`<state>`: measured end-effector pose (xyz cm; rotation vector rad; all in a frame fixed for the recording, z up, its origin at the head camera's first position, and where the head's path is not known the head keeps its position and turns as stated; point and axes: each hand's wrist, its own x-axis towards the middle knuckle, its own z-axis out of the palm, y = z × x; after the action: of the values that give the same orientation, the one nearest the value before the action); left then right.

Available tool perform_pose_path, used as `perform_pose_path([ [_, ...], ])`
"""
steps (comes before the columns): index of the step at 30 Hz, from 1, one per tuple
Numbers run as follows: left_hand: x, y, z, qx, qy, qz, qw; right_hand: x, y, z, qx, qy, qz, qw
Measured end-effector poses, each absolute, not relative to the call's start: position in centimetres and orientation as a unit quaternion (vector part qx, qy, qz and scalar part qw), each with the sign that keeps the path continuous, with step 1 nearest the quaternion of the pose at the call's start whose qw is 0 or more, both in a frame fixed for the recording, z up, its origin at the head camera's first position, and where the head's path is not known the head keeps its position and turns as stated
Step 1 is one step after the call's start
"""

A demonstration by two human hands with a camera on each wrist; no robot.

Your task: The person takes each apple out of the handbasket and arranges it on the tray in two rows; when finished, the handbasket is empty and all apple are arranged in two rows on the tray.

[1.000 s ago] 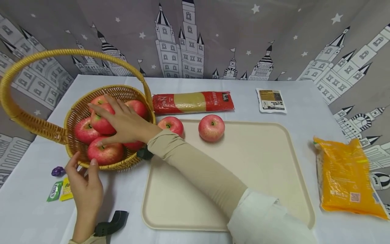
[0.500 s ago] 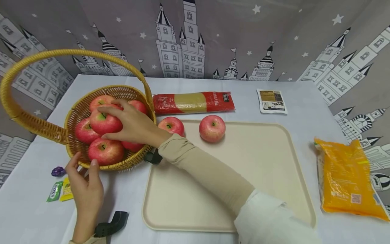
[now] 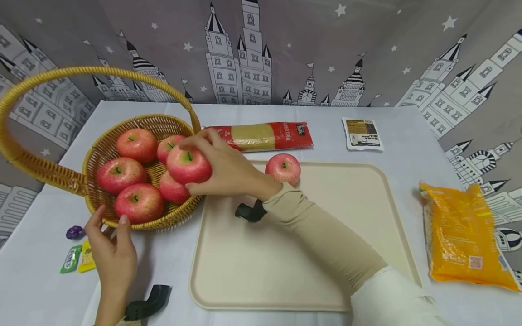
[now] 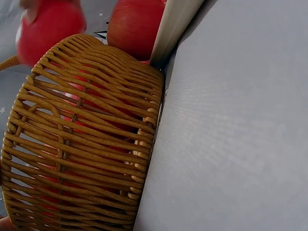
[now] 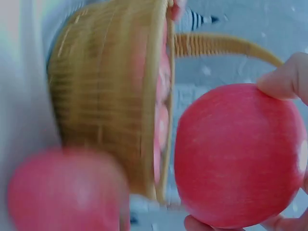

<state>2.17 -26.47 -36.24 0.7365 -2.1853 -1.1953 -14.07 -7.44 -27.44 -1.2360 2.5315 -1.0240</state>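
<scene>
My right hand [image 3: 228,170] holds a red apple [image 3: 189,164] over the right rim of the wicker basket [image 3: 91,199]. In the right wrist view, thumb and fingers wrap round that apple [image 5: 238,156]. Several more apples lie inside the basket, among them a front one [image 3: 139,203]. My left hand [image 3: 116,253] rests at the basket's front rim, thumb and index finger spread along it. Another apple [image 3: 283,168] sits on the beige tray [image 3: 310,253] near its back edge. The right wrist view also has a blurred apple [image 5: 67,192] beside the basket.
Behind the tray lies a red and gold packet [image 3: 261,136], with a small white sachet [image 3: 362,134] farther right. An orange bag [image 3: 465,240] is at the right. Small wrapped sweets [image 3: 71,259] lie left of my left hand. The basket's tall handle [image 3: 98,71] arches up.
My right hand has closed round an apple in the basket, lifted it and moved it right to the rim. It now covers the apple at the tray's back left corner. My left hand stays put.
</scene>
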Motion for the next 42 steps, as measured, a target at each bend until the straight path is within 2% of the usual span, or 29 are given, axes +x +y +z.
perform_pose_path([
  [7,2.2,-26.6,-36.2,0.272,-0.807,-0.445,0.276,-16.1,0.2,-27.5,-0.358,0.837,-0.413,0.028],
  [13,2.2,-26.5,-36.2,0.275,-0.810,-0.442,0.269,-17.5,8.0,-29.1,-0.304,0.850,-0.430,-0.015],
  [16,2.2,-26.5,-36.1,0.277,-0.811,-0.439,0.270,-17.5,11.3,-30.6,-0.266,0.870,-0.415,-0.017],
  [20,2.2,-26.4,-36.1,0.274,-0.811,-0.441,0.270,-17.0,14.6,-32.7,-0.220,0.896,-0.386,0.015],
  [25,2.2,-26.3,-36.3,0.272,-0.811,-0.442,0.272,-16.2,16.6,-34.6,-0.210,0.909,-0.357,0.057],
  [31,2.0,-26.6,-36.7,0.274,-0.810,-0.443,0.271,-15.6,17.3,-35.5,-0.245,0.905,-0.345,0.049],
  [37,2.0,-26.5,-36.5,0.274,-0.812,-0.439,0.272,-15.7,17.4,-35.2,-0.248,0.913,-0.316,0.069],
  [42,2.1,-26.3,-36.3,0.287,-0.810,-0.438,0.262,-16.2,16.9,-34.4,-0.253,0.914,-0.315,0.043],
])
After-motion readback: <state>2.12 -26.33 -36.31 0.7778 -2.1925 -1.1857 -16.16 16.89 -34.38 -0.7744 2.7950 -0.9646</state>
